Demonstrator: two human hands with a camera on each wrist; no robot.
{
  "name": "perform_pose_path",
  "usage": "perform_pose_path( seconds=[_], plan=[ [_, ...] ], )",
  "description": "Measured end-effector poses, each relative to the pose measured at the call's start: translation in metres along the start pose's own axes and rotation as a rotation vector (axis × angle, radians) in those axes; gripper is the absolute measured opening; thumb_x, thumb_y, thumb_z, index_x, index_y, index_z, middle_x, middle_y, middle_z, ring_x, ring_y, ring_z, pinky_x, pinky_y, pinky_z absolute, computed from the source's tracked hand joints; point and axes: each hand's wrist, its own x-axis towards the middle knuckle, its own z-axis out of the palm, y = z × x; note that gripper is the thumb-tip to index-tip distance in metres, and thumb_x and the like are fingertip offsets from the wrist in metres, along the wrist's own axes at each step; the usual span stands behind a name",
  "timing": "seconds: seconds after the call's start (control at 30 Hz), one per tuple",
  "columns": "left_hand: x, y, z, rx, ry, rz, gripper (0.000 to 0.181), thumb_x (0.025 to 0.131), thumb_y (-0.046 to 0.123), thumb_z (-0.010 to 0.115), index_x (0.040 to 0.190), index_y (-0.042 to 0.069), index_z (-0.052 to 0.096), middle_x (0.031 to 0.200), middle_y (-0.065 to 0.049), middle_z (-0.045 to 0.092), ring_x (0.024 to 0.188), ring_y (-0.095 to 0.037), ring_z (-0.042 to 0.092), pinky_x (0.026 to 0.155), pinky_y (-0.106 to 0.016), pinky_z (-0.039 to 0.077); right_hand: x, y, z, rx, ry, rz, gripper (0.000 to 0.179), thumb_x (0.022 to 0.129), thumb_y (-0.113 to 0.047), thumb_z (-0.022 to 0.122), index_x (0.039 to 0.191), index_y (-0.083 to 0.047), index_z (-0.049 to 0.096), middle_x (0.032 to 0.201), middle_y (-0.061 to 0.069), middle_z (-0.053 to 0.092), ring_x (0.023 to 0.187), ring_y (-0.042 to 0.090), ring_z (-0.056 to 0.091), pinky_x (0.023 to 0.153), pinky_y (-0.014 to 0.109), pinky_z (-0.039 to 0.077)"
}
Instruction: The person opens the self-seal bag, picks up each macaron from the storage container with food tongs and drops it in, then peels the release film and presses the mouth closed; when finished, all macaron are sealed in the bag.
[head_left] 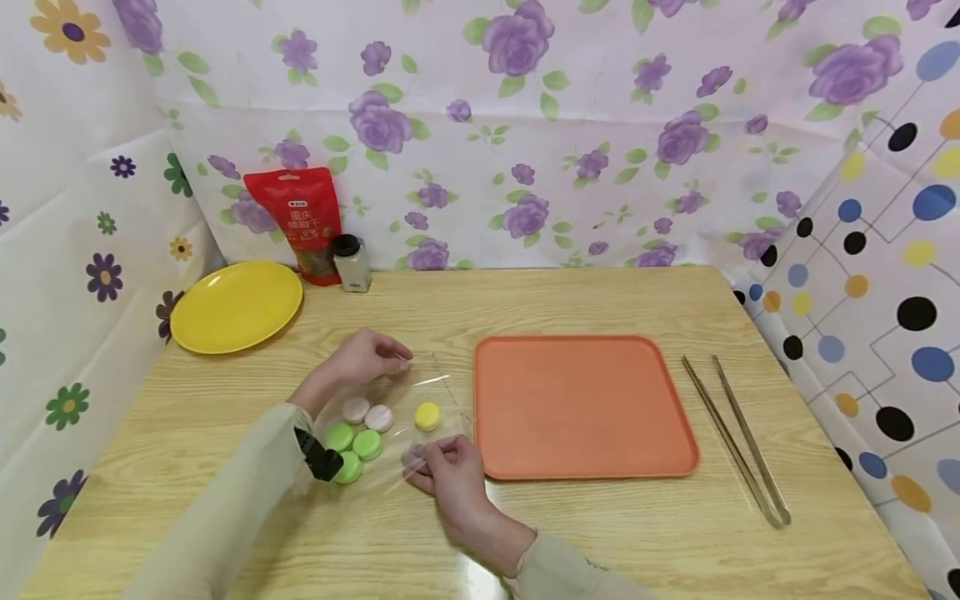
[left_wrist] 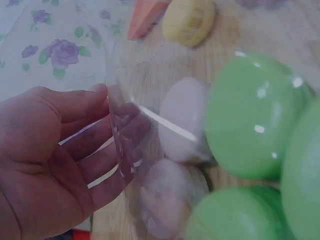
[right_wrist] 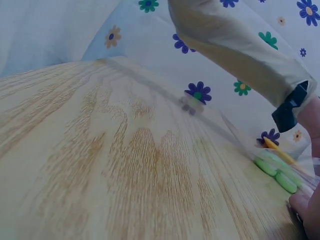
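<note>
A clear plastic bag (head_left: 397,442) is spread between my hands, with macarons showing through it. Three green macarons (head_left: 367,445) and two pale pink ones (head_left: 378,418) lie together at its left side. A yellow macaron (head_left: 427,417) sits apart, nearer the tray. My left hand (head_left: 369,357) pinches the bag's far edge between thumb and fingers; the left wrist view shows that edge (left_wrist: 116,135) running across the fingers. On the near right side, my right hand (head_left: 457,479) pinches the plastic, its fingertips right at a purple macaron (head_left: 414,457) that they partly hide.
An orange tray (head_left: 585,408) lies to the right of my hands, with metal tongs (head_left: 738,442) beyond it. At the back left are a yellow plate (head_left: 236,308), a red food pouch (head_left: 300,217) and a black-capped jar (head_left: 351,263). Flowered cloth (head_left: 450,167) hangs behind the table.
</note>
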Motion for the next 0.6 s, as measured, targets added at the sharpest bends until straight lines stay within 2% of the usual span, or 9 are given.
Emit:
perform_pose_path(
  seconds=[0.1,0.17,0.3,0.4,0.5,0.6],
  plan=[
    [0.005,0.0,0.0,-0.011,-0.032,-0.007,0.021,0.094,0.011,0.072,0.109,-0.002,0.074,0.098,-0.009,0.074,0.08,-0.013,0.062,0.066,-0.025,0.052,-0.001,0.0,0.001,-0.005,-0.002,-0.002,0.007,0.097,0.011,0.047,0.096,0.005,0.048,0.101,0.028,0.067,0.09,0.028,0.069,0.08,0.039,0.06],
    [0.005,-0.001,0.001,-0.045,-0.031,-0.012,0.016,0.093,0.006,0.07,0.106,-0.003,0.075,0.093,-0.01,0.074,0.075,-0.013,0.063,0.061,-0.024,0.051,-0.002,0.0,0.002,-0.003,-0.004,-0.005,0.006,0.096,0.011,0.05,0.097,0.006,0.047,0.101,0.028,0.067,0.089,0.028,0.069,0.08,0.039,0.06],
    [-0.002,-0.002,0.001,-0.118,0.016,0.01,0.015,0.093,0.0,0.067,0.104,-0.007,0.074,0.09,-0.014,0.074,0.074,-0.015,0.066,0.06,-0.025,0.053,-0.003,-0.003,0.003,-0.009,0.002,-0.017,0.009,0.095,0.012,0.054,0.096,0.008,0.046,0.101,0.029,0.066,0.087,0.025,0.068,0.079,0.037,0.06],
    [-0.009,-0.003,-0.001,-0.152,0.069,0.019,0.016,0.094,0.001,0.066,0.106,-0.008,0.073,0.092,-0.014,0.074,0.077,-0.016,0.066,0.064,-0.026,0.055,-0.003,-0.008,0.002,-0.02,0.006,-0.034,0.01,0.096,0.01,0.055,0.094,0.008,0.046,0.104,0.031,0.065,0.09,0.026,0.067,0.079,0.037,0.06],
    [-0.016,-0.003,-0.002,-0.193,0.109,0.007,0.018,0.096,0.003,0.065,0.109,-0.007,0.072,0.095,-0.015,0.074,0.079,-0.017,0.067,0.068,-0.028,0.058,-0.002,-0.012,0.0,-0.061,0.003,-0.059,0.012,0.098,0.006,0.057,0.091,0.006,0.046,0.111,0.033,0.063,0.099,0.032,0.067,0.081,0.037,0.06],
    [-0.024,-0.001,-0.005,-0.294,0.128,-0.027,0.02,0.098,0.003,0.063,0.113,-0.009,0.069,0.1,-0.018,0.073,0.082,-0.018,0.069,0.074,-0.034,0.061,0.0,-0.017,-0.002,-0.113,-0.006,-0.096,0.013,0.099,0.003,0.057,0.091,0.006,0.047,0.116,0.035,0.062,0.105,0.037,0.066,0.082,0.036,0.059]
  ],
)
